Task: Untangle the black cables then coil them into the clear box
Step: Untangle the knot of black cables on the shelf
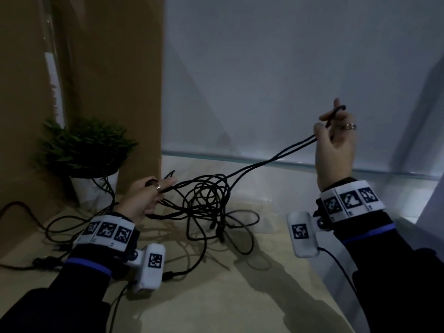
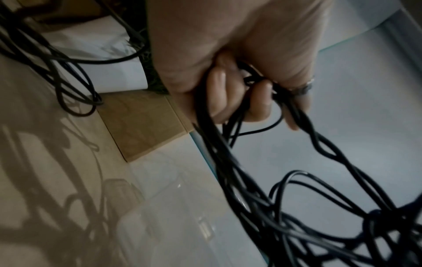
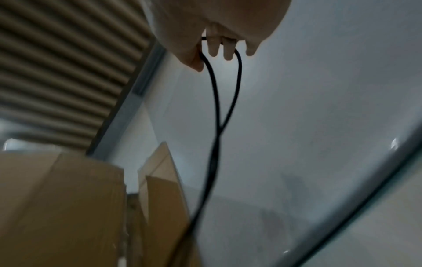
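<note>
Beige tabletop (image 1: 216,296) under tangled black cables (image 1: 206,200), potted plant (image 1: 89,150) at wall.

Dim room, pale wall (image 1: 288,68), wooden panel (image 1: 115,68)

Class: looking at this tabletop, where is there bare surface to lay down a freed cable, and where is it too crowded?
Bare tabletop shows at the near edge between the two forearms, and to the right beneath the raised right hand. It is crowded in the middle, where the cable tangle sits, and on the left, where loose loops run from the left hand past the potted plant.
</note>
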Demonstrator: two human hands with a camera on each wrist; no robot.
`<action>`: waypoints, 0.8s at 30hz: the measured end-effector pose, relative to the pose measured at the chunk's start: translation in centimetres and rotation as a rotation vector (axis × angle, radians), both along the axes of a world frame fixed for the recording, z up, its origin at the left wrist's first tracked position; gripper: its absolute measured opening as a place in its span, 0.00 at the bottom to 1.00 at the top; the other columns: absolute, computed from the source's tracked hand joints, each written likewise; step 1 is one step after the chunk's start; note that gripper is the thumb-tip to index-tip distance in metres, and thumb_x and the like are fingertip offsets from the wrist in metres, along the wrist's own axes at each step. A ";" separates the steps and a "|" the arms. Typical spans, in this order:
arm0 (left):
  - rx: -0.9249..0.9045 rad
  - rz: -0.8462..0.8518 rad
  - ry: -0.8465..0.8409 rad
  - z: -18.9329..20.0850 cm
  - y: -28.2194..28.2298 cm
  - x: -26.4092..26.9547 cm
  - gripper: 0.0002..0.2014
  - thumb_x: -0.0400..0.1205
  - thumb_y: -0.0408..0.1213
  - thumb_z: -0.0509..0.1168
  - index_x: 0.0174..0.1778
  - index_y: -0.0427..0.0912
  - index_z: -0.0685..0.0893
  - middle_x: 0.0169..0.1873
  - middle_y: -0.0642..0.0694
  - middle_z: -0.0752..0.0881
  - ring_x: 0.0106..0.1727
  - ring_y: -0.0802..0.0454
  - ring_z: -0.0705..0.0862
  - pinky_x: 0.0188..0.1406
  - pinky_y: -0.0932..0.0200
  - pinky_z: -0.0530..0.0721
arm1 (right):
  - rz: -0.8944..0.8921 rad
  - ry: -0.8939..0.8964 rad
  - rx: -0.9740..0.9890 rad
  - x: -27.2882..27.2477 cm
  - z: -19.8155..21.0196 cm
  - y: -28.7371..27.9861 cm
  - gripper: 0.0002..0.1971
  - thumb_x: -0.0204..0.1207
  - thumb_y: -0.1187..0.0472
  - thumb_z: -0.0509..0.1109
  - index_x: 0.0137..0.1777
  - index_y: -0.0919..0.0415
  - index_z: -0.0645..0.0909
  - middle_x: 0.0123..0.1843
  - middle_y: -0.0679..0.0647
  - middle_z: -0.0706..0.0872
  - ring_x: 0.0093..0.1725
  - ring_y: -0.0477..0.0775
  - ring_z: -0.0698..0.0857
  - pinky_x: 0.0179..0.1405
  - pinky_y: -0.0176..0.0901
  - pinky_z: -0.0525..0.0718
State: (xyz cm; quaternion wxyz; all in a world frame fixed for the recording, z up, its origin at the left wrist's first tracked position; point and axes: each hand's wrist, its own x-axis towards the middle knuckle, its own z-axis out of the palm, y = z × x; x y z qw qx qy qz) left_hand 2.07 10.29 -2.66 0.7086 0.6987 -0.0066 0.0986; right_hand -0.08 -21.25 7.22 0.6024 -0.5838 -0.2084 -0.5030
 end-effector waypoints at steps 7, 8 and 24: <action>0.162 0.241 -0.058 0.4 0.9 0.1 0.15 0.77 0.41 0.70 0.34 0.39 0.71 0.27 0.44 0.73 0.34 0.46 0.73 0.32 0.55 0.67 | -0.032 0.136 -0.405 -1.5 0.0 1.2 0.12 0.74 0.60 0.62 0.47 0.37 0.70 0.51 0.34 0.78 0.59 0.27 0.75 0.62 0.47 0.74; 0.205 0.250 -0.044 0.6 0.9 -0.1 0.13 0.77 0.43 0.71 0.42 0.39 0.74 0.37 0.42 0.77 0.43 0.45 0.75 0.38 0.54 0.70 | -0.013 0.152 -0.441 -1.8 0.2 1.7 0.12 0.75 0.58 0.62 0.48 0.36 0.69 0.51 0.33 0.78 0.61 0.32 0.77 0.61 0.45 0.75; 0.420 -0.748 -0.272 0.4 -6.1 -4.6 0.09 0.84 0.32 0.57 0.58 0.41 0.78 0.30 0.49 0.84 0.35 0.53 0.86 0.44 0.60 0.83 | -0.241 0.396 -1.084 -2.7 2.0 7.6 0.34 0.75 0.35 0.56 0.25 0.68 0.72 0.21 0.57 0.74 0.20 0.50 0.69 0.27 0.44 0.70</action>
